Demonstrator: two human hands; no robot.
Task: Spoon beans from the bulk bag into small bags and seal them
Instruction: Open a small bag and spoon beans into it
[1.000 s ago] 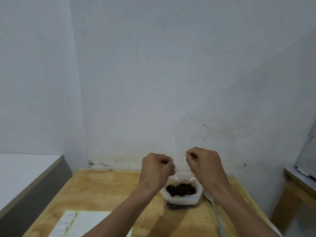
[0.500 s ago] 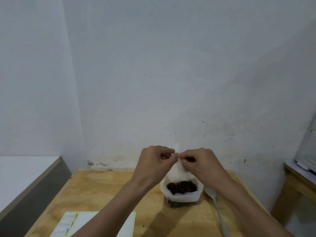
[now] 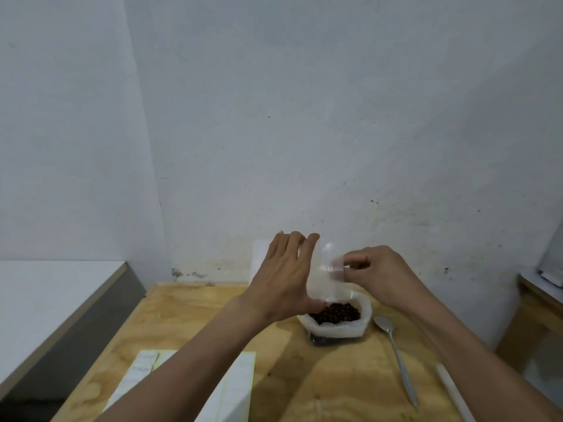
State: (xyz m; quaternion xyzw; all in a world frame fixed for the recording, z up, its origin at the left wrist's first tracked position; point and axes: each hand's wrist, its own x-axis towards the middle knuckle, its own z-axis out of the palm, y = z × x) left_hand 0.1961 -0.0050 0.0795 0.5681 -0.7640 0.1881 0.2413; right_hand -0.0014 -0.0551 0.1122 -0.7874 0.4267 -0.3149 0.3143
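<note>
Head view: right hand (image 3: 377, 275) fingers pinch a clear, empty small bag (image 3: 324, 278); left hand (image 3: 286, 278) fingers spread straight against it.

Bulk bag (image 3: 335, 328) mid-table; spoon (image 3: 396, 354) just right; label sheets (image 3: 234, 388) front-left; bare plywood (image 3: 189, 315) far-left.

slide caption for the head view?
Right hand pinches a small clear bag above the open bean bag; spoon lies unused.
</note>
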